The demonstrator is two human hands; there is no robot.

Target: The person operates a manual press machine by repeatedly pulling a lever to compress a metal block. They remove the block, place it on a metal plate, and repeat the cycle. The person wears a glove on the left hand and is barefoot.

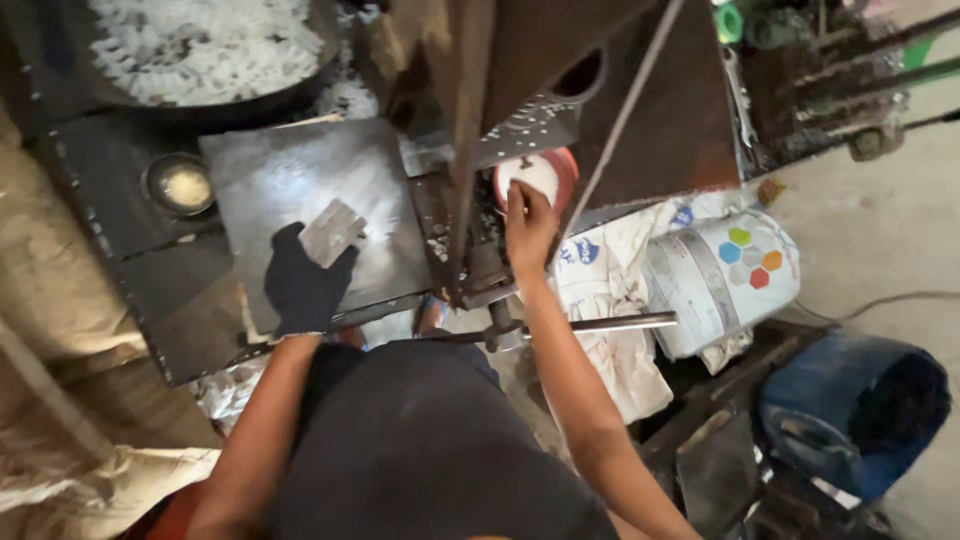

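The machine's dark frame [470, 150] hides much of the red bowl [545, 175] behind it; the right hand [528, 225] rests on the bowl's rim, grip unclear. Left of the frame, the gloved left hand [300, 285] pinches a small metal piece [333, 232] on a square plate [300, 190], its long axis running diagonally up-right. Right of the frame lies a white bucket [725, 275] with coloured hexagons.
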